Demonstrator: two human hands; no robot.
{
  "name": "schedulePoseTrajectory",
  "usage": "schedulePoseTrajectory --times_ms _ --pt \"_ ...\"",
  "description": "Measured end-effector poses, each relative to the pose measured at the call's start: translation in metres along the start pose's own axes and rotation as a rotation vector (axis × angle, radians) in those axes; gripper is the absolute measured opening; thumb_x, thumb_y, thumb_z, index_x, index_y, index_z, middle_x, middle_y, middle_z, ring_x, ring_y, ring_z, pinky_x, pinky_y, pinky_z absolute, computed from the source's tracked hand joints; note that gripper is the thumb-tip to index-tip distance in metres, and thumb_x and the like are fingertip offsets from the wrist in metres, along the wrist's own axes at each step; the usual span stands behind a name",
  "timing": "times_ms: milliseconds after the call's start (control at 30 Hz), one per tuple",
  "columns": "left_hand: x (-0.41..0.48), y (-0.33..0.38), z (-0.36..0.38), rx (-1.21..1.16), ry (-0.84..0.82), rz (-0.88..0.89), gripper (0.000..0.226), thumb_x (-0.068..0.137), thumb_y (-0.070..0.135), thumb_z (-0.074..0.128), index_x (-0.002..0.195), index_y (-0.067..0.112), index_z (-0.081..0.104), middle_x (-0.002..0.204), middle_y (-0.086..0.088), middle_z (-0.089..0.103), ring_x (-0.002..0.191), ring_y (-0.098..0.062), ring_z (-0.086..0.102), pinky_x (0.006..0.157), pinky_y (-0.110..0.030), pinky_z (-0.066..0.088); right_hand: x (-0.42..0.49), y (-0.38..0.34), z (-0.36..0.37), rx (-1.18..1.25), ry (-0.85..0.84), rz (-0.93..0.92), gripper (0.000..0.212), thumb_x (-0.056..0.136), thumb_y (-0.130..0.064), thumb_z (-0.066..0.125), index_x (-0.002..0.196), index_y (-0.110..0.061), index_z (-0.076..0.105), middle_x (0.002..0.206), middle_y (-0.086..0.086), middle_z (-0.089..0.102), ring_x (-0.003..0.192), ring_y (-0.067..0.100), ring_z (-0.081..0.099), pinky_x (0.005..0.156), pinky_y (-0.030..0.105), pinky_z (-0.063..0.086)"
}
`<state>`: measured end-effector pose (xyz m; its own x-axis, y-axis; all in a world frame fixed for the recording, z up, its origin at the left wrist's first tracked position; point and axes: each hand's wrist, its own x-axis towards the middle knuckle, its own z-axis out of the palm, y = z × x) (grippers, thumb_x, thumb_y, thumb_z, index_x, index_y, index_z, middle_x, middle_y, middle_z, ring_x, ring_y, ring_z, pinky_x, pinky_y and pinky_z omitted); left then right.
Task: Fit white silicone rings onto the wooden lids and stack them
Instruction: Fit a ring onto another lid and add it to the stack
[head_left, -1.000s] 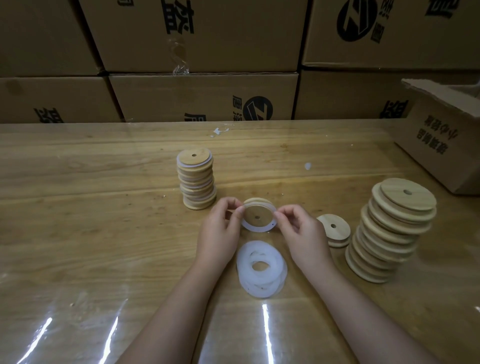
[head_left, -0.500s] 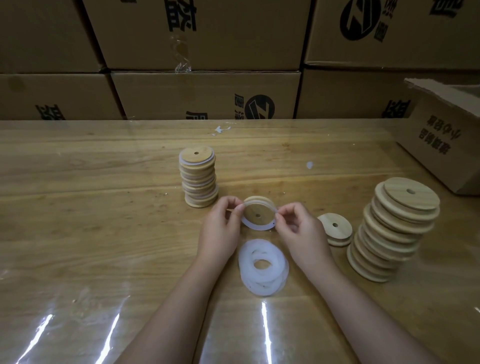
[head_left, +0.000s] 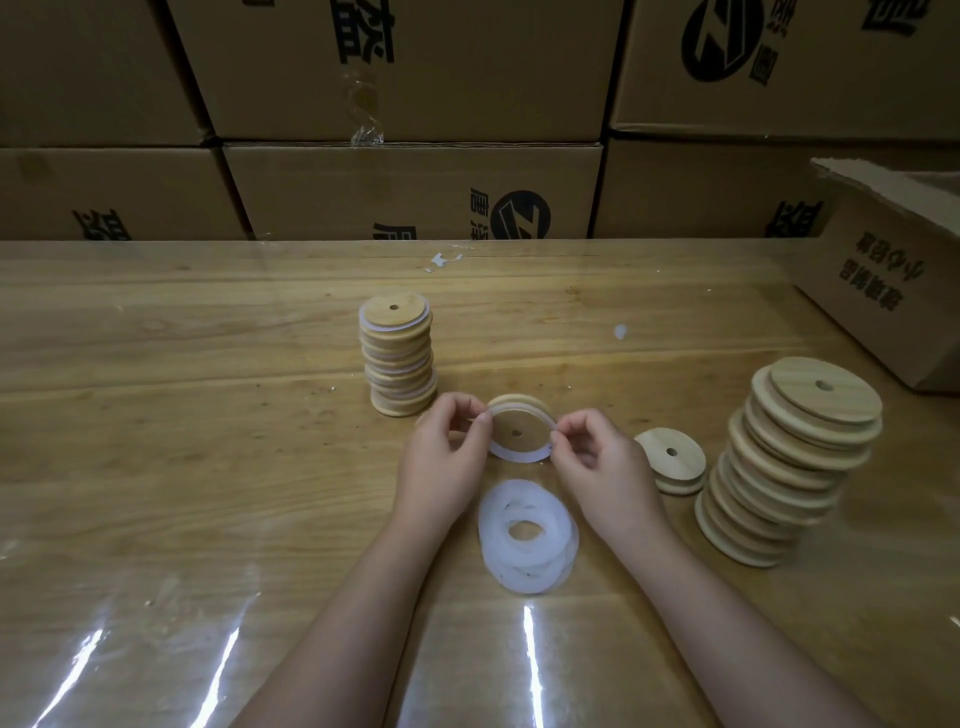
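Observation:
A round wooden lid (head_left: 517, 428) with a small centre hole is held tilted above the table. A white silicone ring (head_left: 519, 453) is stretched around its rim. My left hand (head_left: 441, 462) pinches the ring and lid at the left edge. My right hand (head_left: 602, 467) pinches them at the right edge. Below the hands lies a loose pile of white rings (head_left: 527, 535). A stack of ringed lids (head_left: 397, 358) stands behind my left hand. On the right stands a taller leaning stack of bare lids (head_left: 789, 462).
Two bare lids (head_left: 672, 460) lie between my right hand and the tall stack. An open cardboard box (head_left: 893, 280) sits at the table's far right. Cardboard cartons (head_left: 415, 187) line the back edge. A shiny plastic sheet covers the wooden table (head_left: 182, 441).
Both hands have kept their pinch on the lid and ring with only slight finger shifts. The piles and stacks have not moved.

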<state>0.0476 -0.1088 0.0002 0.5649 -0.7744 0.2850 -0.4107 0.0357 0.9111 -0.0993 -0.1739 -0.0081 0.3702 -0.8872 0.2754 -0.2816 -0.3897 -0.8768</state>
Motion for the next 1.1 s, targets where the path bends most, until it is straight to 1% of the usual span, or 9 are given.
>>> schedulePoseTrajectory --times_ms 67,133,233,400,533,767,900,1000,1100 --pt "-0.002 0.001 0.0 0.047 0.022 0.058 0.012 0.083 0.022 0.061 0.083 0.032 0.055 0.084 0.013 0.059 0.073 -0.005 0.053 0.066 -0.022 0.041 0.0 0.0 0.0 -0.001 0.003 -0.023 0.022 0.086 -0.013 0.062 0.078 -0.032 0.053 0.083 -0.007 0.065 0.075 0.004 0.062 0.064 0.01 0.045" --pt "-0.004 0.004 0.0 0.068 0.005 0.135 0.018 0.078 0.031 0.062 0.094 0.038 0.056 0.089 0.016 0.059 0.07 0.0 0.051 0.065 -0.013 0.039 -0.001 -0.001 0.0 0.0 0.002 -0.034 0.017 0.086 -0.014 0.062 0.08 -0.028 0.056 0.084 -0.007 0.065 0.074 0.003 0.062 0.066 0.014 0.048" --pt "-0.004 0.005 0.002 0.146 -0.095 0.268 0.033 0.08 0.034 0.063 0.112 0.027 0.063 0.089 0.012 0.058 0.078 0.002 0.052 0.069 -0.008 0.037 -0.001 -0.002 0.0 0.028 0.025 -0.051 0.02 0.086 -0.013 0.062 0.08 -0.032 0.055 0.086 -0.009 0.066 0.075 0.001 0.062 0.067 0.014 0.05" --pt "-0.002 0.001 -0.001 0.157 -0.084 0.294 0.024 0.084 0.028 0.065 0.105 0.017 0.069 0.088 0.013 0.062 0.082 0.011 0.052 0.071 -0.006 0.036 0.0 -0.002 0.001 0.056 0.023 -0.051 0.018 0.086 -0.013 0.062 0.082 -0.03 0.057 0.089 -0.006 0.067 0.075 0.0 0.063 0.068 0.014 0.05" --pt "-0.002 -0.001 0.0 0.117 -0.037 0.254 0.022 0.083 0.021 0.069 0.103 0.014 0.07 0.087 0.022 0.06 0.077 0.014 0.052 0.069 -0.003 0.035 0.0 -0.001 0.001 0.059 0.009 -0.023 0.017 0.085 -0.013 0.063 0.083 -0.028 0.058 0.092 -0.005 0.068 0.08 0.004 0.065 0.073 0.02 0.053" --pt "0.002 -0.005 0.001 0.085 -0.028 0.158 0.024 0.083 0.025 0.069 0.106 0.019 0.07 0.085 0.02 0.063 0.076 -0.004 0.056 0.068 -0.01 0.041 0.001 0.001 0.001 0.05 -0.007 0.015 0.009 0.086 -0.015 0.063 0.085 -0.023 0.061 0.09 -0.006 0.068 0.082 0.008 0.065 0.073 0.021 0.053" --pt "0.002 -0.005 0.001 0.061 -0.019 0.127 0.02 0.083 0.027 0.069 0.103 0.027 0.07 0.081 0.023 0.063 0.072 0.001 0.055 0.067 -0.008 0.041 0.002 0.002 0.001 0.023 -0.026 0.018 0.007 0.086 -0.016 0.063 0.085 -0.023 0.06 0.086 -0.008 0.066 0.078 0.001 0.062 0.067 0.011 0.047" --pt "0.002 -0.005 0.0 0.02 -0.035 0.09 0.022 0.083 0.032 0.068 0.09 0.051 0.062 0.076 0.018 0.065 0.068 -0.008 0.057 0.071 -0.024 0.047 0.001 0.0 0.001 0.008 -0.052 0.022 0.011 0.087 -0.017 0.063 0.082 -0.025 0.058 0.08 -0.013 0.064 0.069 -0.007 0.058 0.062 0.006 0.042" --pt "0.003 -0.006 -0.001 -0.01 -0.042 0.065 0.019 0.081 0.037 0.067 0.087 0.055 0.061 0.074 0.014 0.065 0.066 -0.013 0.057 0.071 -0.038 0.051 0.001 0.0 0.001 -0.002 -0.068 0.024 0.012 0.086 -0.016 0.064 0.081 -0.025 0.057 0.079 -0.014 0.063 0.068 -0.009 0.057 0.061 0.004 0.041"
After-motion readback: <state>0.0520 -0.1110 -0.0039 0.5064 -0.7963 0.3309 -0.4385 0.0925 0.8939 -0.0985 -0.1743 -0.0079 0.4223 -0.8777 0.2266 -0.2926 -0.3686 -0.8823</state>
